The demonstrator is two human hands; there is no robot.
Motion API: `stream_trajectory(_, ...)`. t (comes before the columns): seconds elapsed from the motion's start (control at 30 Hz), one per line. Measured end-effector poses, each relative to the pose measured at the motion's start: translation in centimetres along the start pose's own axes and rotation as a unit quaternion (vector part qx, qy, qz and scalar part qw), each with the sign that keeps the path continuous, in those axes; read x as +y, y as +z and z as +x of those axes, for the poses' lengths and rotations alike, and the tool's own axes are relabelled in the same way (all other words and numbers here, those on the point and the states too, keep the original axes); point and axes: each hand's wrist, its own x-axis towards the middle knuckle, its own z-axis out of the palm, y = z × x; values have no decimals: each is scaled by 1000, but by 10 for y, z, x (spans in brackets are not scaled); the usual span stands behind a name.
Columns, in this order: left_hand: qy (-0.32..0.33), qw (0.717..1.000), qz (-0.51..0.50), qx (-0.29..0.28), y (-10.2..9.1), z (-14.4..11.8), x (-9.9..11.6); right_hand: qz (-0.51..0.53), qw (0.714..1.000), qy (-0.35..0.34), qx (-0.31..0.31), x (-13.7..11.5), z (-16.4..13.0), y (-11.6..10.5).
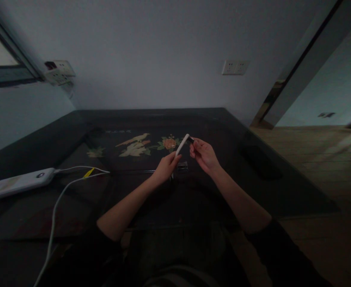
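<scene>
Dark painted table (223,131) with white power bank (20,182) and its cable (58,199).

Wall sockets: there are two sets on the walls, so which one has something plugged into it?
The wall socket on the left, near the window corner: a dark plug sits in its top. The wall socket on the back wall, further right, shows only bare white faces.

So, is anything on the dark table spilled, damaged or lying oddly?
Nothing stands out. The left hand holds a white stick-like object, and the right hand pinches its dark tip. A white power bank lies flat, with white cables trailing off the table.
</scene>
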Motion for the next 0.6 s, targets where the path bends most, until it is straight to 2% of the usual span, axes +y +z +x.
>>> stream_trajectory(0.1,15,1000,4,-4,3,-1,-1,-5,1000,-1,2,0,0,0)
stream_trajectory(0.43,24,996,-39,-80,9,-9,1,-11,1000,-13,-3,1,-1,0)
stream_trajectory(0.6,27,993,-55,-97,8,-9,2,-8,1000,-13,-12,0,-1,0)
